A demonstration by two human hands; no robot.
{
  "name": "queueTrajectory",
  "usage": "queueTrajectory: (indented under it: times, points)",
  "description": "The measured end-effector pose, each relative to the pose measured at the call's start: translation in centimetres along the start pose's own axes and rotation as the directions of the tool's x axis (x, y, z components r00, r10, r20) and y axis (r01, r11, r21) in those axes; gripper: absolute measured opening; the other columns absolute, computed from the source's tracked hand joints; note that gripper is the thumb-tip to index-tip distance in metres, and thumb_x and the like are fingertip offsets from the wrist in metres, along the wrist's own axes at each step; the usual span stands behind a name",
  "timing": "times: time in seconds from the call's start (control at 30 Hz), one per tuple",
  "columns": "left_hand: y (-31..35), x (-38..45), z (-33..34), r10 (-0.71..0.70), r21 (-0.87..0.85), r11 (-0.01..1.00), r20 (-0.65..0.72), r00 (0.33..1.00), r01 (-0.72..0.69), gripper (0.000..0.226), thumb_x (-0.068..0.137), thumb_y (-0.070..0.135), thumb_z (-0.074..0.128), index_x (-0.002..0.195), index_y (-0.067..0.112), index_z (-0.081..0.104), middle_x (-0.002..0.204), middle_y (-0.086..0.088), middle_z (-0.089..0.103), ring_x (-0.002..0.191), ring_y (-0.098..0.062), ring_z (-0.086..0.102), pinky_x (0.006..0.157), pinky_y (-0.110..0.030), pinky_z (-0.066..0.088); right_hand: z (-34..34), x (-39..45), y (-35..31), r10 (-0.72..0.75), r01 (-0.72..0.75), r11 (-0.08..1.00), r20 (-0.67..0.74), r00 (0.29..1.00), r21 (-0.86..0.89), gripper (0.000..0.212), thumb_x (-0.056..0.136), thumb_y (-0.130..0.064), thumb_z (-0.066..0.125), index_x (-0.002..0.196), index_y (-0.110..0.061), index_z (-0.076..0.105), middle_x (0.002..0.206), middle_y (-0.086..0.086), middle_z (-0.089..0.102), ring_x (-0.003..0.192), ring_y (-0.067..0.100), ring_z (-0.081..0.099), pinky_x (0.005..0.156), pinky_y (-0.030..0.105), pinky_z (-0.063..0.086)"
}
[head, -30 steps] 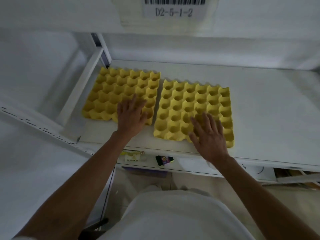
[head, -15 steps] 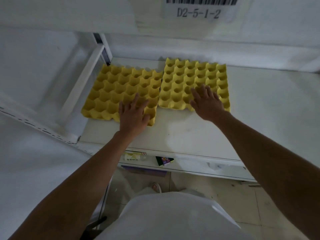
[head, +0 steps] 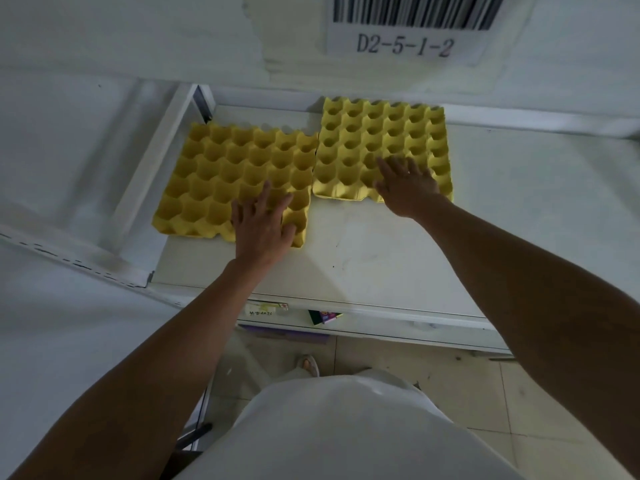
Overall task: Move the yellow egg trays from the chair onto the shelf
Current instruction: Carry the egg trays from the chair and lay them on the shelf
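Head view: the only camera, looking down over both bare forearms at a white shelf.
Left egg tray: yellow, lies flat on the shelf at its left edge, beside the white upright post, with bare shelf between its near rim and the shelf's front edge.
Right egg tray: yellow, lies flat just to the right of the first and farther in, its far rim at or very near the shelf's back edge; the two trays touch or nearly touch along their neighbouring sides, the seam being too dark to settle which.
Left hand: palm down on the near right corner of the left egg tray, fingers spread and lying flat across the cups, gripping nothing.
Right hand: palm down on the near edge of the right egg tray, right of its middle, fingers spread over the cups, nothing pinched.
Label: white sticker with a barcode on the board above the shelf, reading D2-5-1-2.
Lower level: small packets and a tag show under the shelf's front edge.
Below: tiled floor, a white garment and a sandalled foot.
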State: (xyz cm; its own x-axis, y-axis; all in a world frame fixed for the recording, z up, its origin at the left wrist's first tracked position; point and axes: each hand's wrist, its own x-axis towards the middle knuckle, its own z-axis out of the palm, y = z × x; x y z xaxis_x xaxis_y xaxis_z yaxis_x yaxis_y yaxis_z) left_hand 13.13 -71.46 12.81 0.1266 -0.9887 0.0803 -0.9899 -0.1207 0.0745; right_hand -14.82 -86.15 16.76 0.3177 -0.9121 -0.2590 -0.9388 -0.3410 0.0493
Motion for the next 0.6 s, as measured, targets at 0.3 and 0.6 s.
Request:
queueTrajectory:
  times: [0.3,0.6]
  points:
    - [0.2,0.3,-2.5,0.019,0.026,0.999,0.201,0.979,-0.025,0.066,0.106,0.053,0.013,0.167,0.028,0.013,0.175,-0.010,0.005,0.157,-0.041,0.018,0.126,-0.062,0.013,-0.7,-0.8,-0.1,0.005,-0.005,1.000,-0.008,1.000,-0.023,0.068,0.107,-0.056,0.017,0.166,-0.026,0.002,0.174,0.005,-0.006,0.160,0.031,0.001,0.122,0.056,0.021]
    - [6.3,-7.2,-6.4,-0.247,-0.201,0.942,0.133,0.960,0.270,0.073,0.105,0.059,0.013,0.166,0.020,0.023,0.174,-0.008,0.018,0.161,-0.031,0.011,0.131,-0.047,0.007,-1.8,-5.8,0.9,-0.341,0.336,0.940,-0.145,0.929,-0.060,0.070,0.108,-0.053,0.017,0.166,-0.016,0.010,0.174,0.005,-0.002,0.160,0.028,-0.001,0.128,0.050,0.008]
